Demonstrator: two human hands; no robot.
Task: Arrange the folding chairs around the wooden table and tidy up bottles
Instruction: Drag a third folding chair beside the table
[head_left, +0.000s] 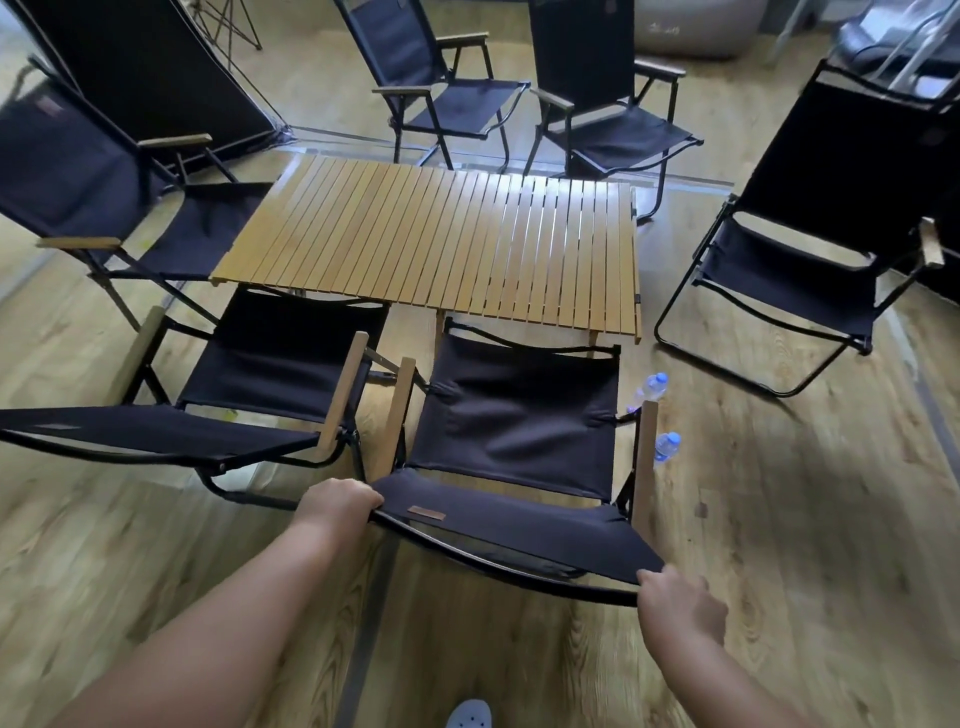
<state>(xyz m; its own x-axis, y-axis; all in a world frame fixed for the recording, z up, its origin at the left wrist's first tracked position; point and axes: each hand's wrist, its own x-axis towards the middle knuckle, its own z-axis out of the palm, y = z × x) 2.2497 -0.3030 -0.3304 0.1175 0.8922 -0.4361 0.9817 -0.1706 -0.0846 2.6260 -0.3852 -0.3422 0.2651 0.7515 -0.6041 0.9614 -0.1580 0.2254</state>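
I hold the near chair (511, 431) by the top edge of its back, low in the middle of the frame. My left hand (337, 506) is curled tight around the left corner of the back. My right hand (680, 605) pinches the right corner, fingers closed on the cloth and the bar. I think I hold both corners so the chair stays straight when I push it, not crooked.

The seat points at the wooden table (441, 239), which sits in the middle of the frame. The front of the seat is just beside the table's near edge, so this chair looks almost in its spot.

Just to the left is a second chair (260, 374), also facing the table. Its armrest is close to my chair's armrest, so I must take care that they do not bump.

More chairs stand around the table: one at the left (119, 208), two at the top (441, 93) (613, 114), and one at the right (810, 249). The right one stands a little apart from the table and is turned a bit, so I guess it still needs a nudge.

Two bottles (655, 385) (667, 446) with blue caps are on the floor (805, 519), right of my chair, near its armrest. They are not tidied yet. I think they come after the chairs.
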